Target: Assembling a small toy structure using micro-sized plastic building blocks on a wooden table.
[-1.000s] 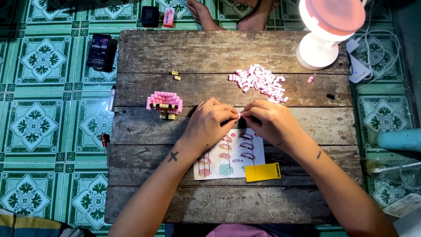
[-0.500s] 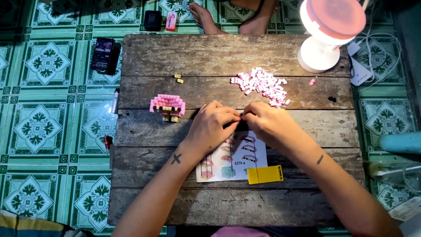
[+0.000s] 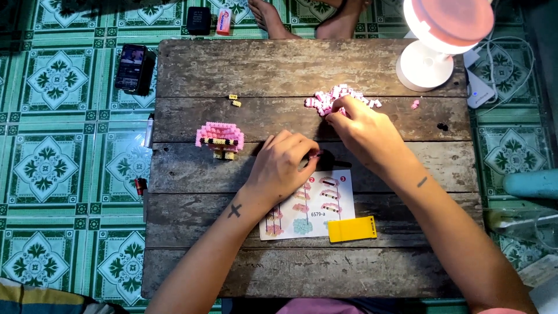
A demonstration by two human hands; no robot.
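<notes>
My left hand rests on the wooden table, its fingers pinched on a small pink brick piece at about mid-table. My right hand reaches forward, fingertips in the pile of loose pink and white bricks. A built pink brick model with a dark stripe stands to the left of my left hand. An instruction sheet lies under my wrists, with a yellow brick-separator tool on its lower right corner.
A round white and pink lamp stands at the table's far right corner. Two tiny yellow bricks lie near the model, one pink brick to the right. A phone lies on the tiled floor. Another person's feet show beyond the far edge.
My right hand has left the left hand and reached forward to the brick pile. The left hand keeps the small piece and has stayed near the sheet.
</notes>
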